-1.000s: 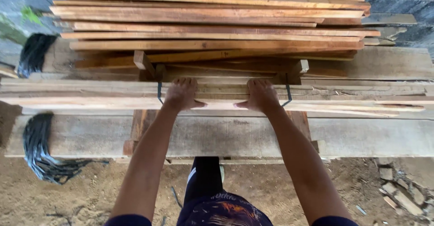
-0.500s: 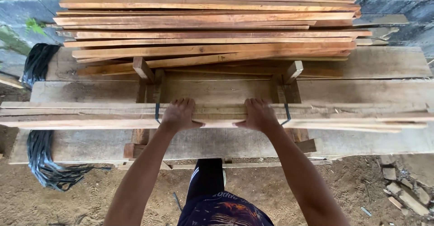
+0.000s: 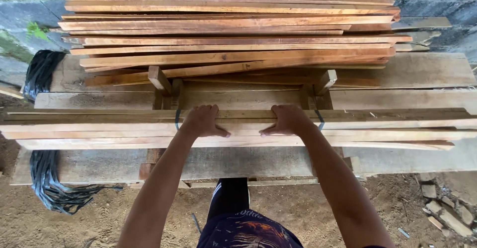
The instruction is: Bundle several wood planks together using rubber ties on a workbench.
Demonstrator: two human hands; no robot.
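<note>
- At the bottom of the view, sandy ground [image 3: 74, 223] shows under the person's dark trousers [image 3: 229, 201] and printed shirt [image 3: 248, 233].
- A black plastic strap bundle [image 3: 47, 178] hangs at the left end of the grey plank bench [image 3: 248, 161], trailing onto the sand.
- Broken stone rubble [image 3: 444, 213] lies on the ground at the right.
- The left hand [image 3: 201, 121] grips a bundle of thin wooden slats [image 3: 99, 131], fingers curled over its far edge and thumb pressed on the near face.
- The right hand [image 3: 288, 120] clasps the same bundle just beside, its fingers wrapped over the top in the same way.
- The bundle lies crosswise above the bench, spanning nearly the whole view, held at its middle between two dark straps [image 3: 177, 120].
- Behind it, short upright wooden posts [image 3: 160, 79] rise from the bench.
- Farthest away, a tall stack of reddish-brown boards [image 3: 233, 24] rests on weathered planks, with a grey wall [image 3: 25, 9] beyond.
</note>
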